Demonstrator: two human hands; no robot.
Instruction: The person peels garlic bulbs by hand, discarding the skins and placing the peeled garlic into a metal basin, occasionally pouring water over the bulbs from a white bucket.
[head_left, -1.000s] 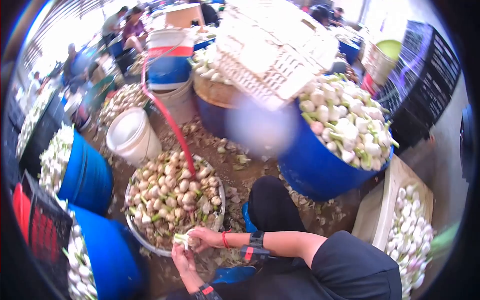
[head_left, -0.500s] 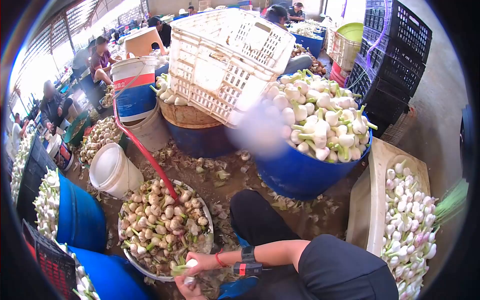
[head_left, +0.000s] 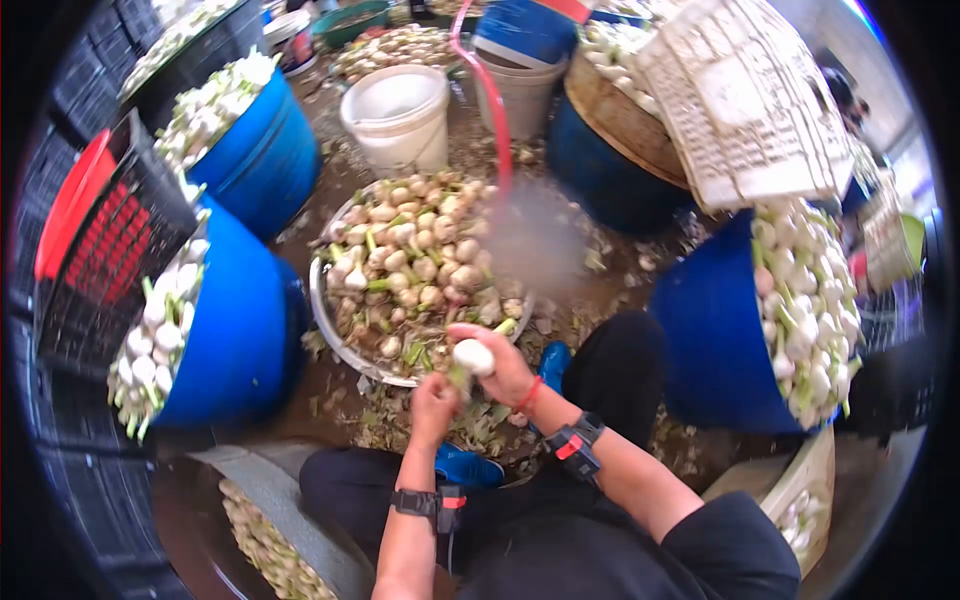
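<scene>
A white peeled garlic bulb [head_left: 473, 357] rests in my right hand [head_left: 503, 370], whose fingers curve around it. Close beside it, my left hand [head_left: 435, 404] has its fingers pinched at the green stem end below the bulb. Both hands are over the near rim of a round metal basin [head_left: 345, 352] heaped with brownish unpeeled garlic [head_left: 410, 250]. Loose skins and leaf scraps lie on the floor just under my hands.
Blue barrels of white garlic stand left [head_left: 235, 320] and right [head_left: 705, 320]. A white bucket [head_left: 400, 120] is behind the basin, beside a red strap [head_left: 492, 110]. A white crate [head_left: 745, 100] tops another barrel. A metal container [head_left: 270, 480] of garlic sits lower left.
The view has swung left and down, so the basin appears further right and the left barrels show more fully. My left forearm has come into view. The bulb remains between my hands.
</scene>
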